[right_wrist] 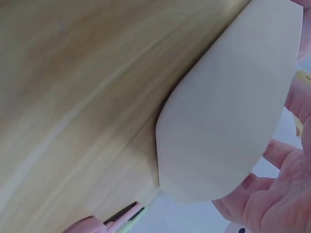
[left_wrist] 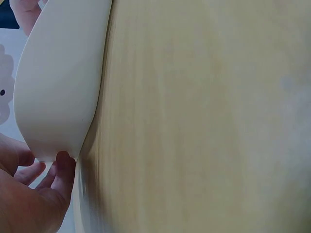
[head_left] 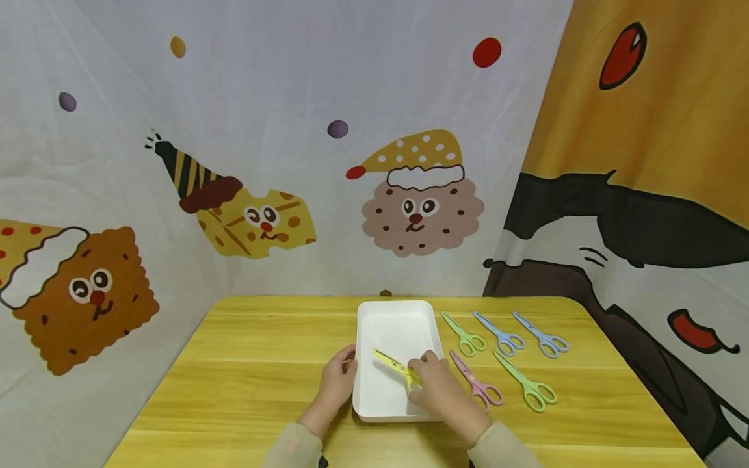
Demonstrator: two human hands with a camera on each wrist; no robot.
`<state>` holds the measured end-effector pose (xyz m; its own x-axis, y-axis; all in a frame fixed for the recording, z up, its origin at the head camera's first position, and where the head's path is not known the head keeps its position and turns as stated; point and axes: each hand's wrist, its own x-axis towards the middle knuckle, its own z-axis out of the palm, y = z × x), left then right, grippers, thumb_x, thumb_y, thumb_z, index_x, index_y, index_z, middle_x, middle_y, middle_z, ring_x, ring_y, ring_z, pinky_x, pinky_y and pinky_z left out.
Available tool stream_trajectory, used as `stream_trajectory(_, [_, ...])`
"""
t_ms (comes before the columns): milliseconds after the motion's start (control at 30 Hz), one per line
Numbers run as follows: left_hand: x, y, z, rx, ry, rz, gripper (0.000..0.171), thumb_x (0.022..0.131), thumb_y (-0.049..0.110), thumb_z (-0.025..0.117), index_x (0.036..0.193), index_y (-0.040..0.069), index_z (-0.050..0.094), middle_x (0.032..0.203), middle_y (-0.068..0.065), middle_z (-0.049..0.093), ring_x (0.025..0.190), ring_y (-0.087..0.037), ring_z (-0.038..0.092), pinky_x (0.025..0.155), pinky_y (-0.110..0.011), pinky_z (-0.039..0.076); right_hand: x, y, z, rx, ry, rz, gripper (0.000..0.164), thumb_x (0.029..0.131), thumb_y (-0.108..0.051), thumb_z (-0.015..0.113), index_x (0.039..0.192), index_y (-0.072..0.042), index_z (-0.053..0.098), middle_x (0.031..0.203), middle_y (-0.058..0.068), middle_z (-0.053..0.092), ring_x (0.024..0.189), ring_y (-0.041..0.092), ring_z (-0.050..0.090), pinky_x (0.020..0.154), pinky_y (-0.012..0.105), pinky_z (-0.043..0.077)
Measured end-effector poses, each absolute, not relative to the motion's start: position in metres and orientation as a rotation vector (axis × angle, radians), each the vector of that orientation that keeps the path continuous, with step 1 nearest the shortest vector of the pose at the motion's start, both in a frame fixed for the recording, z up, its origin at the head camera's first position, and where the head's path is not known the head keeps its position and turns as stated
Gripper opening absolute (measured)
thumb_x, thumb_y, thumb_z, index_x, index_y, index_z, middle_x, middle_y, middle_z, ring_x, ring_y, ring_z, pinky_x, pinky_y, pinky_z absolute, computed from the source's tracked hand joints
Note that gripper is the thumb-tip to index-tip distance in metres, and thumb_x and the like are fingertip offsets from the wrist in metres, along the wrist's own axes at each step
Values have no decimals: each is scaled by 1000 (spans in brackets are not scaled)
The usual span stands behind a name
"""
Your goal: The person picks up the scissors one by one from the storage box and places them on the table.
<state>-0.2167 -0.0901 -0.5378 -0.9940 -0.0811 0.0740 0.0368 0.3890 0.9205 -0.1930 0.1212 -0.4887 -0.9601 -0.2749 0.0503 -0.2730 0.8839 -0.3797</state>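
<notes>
A white rectangular tray [head_left: 398,323] lies on the table in the head view. My left hand [head_left: 336,382] holds its left side; in the left wrist view the fingers and thumb of that hand [left_wrist: 39,201] meet at the tray's rim [left_wrist: 63,77]. Over the tray's right part, my right hand [head_left: 437,389] grips yellow scissors [head_left: 389,361] by the handles, with the blades pointing up-left. In the right wrist view, the tray wall [right_wrist: 218,111] hides most of those scissors, and some fingers of the right hand [right_wrist: 279,199] reach past the rim.
Right of the tray lie pink scissors [head_left: 465,370], small green scissors [head_left: 460,329], larger green scissors [head_left: 517,374] and two blue pairs, one blue pair [head_left: 495,327] left of the other blue pair [head_left: 534,330]. A printed curtain [head_left: 281,84] hangs behind the wooden table [head_left: 251,364].
</notes>
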Motion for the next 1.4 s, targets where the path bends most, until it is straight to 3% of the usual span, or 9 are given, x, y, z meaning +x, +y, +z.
stream_trajectory(467, [-217,-90,-538,19,-2529,-1679,35,93,1,52,128,-5,54,120,-22,60,104,-32,63,82,-34,58,-194,129,-478,-477,3097,-571,51,61,-22,79,109,-11,67,96,8,56,80,26,52,73,40,49])
stream_trajectory(700, [-217,-91,-538,34,-2553,-1681,35,94,3,52,129,-3,53,122,-21,60,105,-31,62,83,-35,57,-196,134,-473,-417,3113,-549,53,61,-24,79,112,-14,67,100,8,56,82,25,51,66,37,49])
stream_trajectory(1000, [-217,-91,-537,38,-2555,-1686,35,94,2,52,129,-3,54,123,-21,59,105,-31,62,83,-35,57,-199,143,-468,-318,3110,-594,54,62,-22,80,114,-14,66,112,13,57,90,30,53,73,42,54])
stream_trajectory(1167, [-217,-91,-537,30,-2543,-1693,35,94,2,52,129,-3,54,122,-21,60,105,-32,62,83,-36,57,-199,149,-464,-309,3111,-619,53,63,-20,80,113,-13,67,110,12,57,87,27,51,68,38,52])
stream_trajectory(1400, [-218,-91,-538,28,-2543,-1679,35,94,3,52,128,-3,54,121,-20,60,105,-31,62,83,-35,57,-199,154,-463,-314,3106,-612,52,64,-20,79,114,-11,66,110,12,58,88,28,54,71,40,53])
